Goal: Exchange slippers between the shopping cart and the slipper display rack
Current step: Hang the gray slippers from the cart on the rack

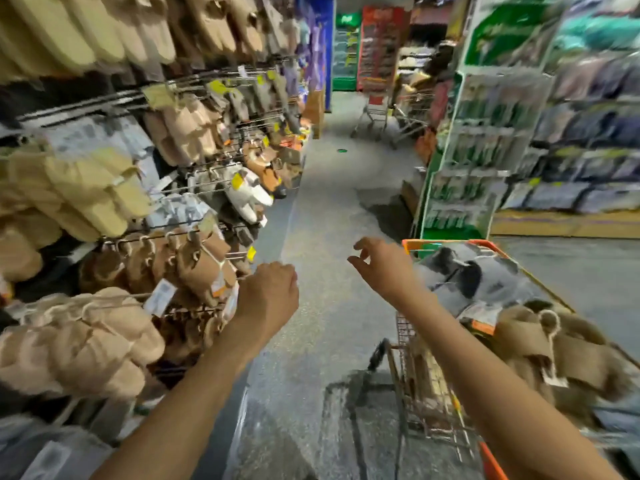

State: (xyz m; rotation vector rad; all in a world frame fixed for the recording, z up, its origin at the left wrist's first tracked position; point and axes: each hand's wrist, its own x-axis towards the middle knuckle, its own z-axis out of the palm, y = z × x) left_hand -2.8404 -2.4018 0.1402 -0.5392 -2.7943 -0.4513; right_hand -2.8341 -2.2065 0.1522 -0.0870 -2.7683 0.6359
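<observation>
The slipper display rack (145,98) fills the left side, with beige, brown and grey slippers hung on hooks. My left hand (268,294) is curled against the outer end of a hanging brown slipper pair (204,268) and grips it by its tag; the fingertips are hidden. My right hand (379,266) hovers over the aisle just left of the cart, fingers loosely curled and holding nothing. The orange-rimmed shopping cart (450,242) at the right holds brown slippers (540,344) at its near end and grey slippers (460,271) further forward. The view is blurred.
A grey floor aisle (322,209) runs ahead between the rack and the cart. A green display stand (460,188) rises behind the cart, and shelves of packaged goods (588,161) sit at the right. More carts (377,116) are parked far down the aisle.
</observation>
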